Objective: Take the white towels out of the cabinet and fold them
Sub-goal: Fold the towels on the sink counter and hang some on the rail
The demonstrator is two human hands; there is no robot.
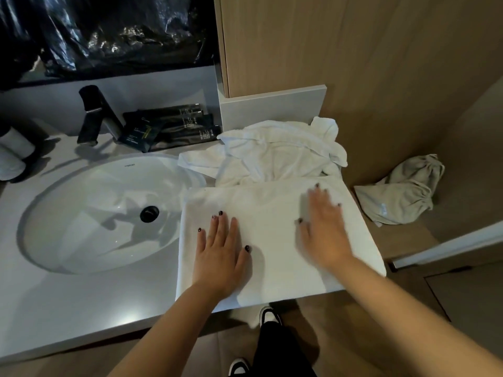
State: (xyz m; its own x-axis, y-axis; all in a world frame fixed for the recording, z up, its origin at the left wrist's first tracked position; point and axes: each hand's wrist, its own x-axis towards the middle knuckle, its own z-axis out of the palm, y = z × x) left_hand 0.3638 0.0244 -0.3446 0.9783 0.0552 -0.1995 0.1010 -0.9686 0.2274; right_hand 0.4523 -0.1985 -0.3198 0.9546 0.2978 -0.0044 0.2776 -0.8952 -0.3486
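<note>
A white towel [272, 213] lies folded flat in a rectangle on the right end of the vanity counter [81, 308]. My left hand [220, 251] presses on its left half with straight, spread fingers. On the towel's right half rests my right hand [324, 227], flat as well and slightly blurred. Behind the folded towel, a second white towel [272, 153] sits crumpled against the low back ledge.
An oval white sink [95, 213] with a black drain fills the counter's left, a black faucet [95, 115] behind it. Dark toiletry packets [168, 126] lean by the wall. A beige cloth bag [402, 194] lies on a lower wooden surface at right. White rolls [13, 151] sit far left.
</note>
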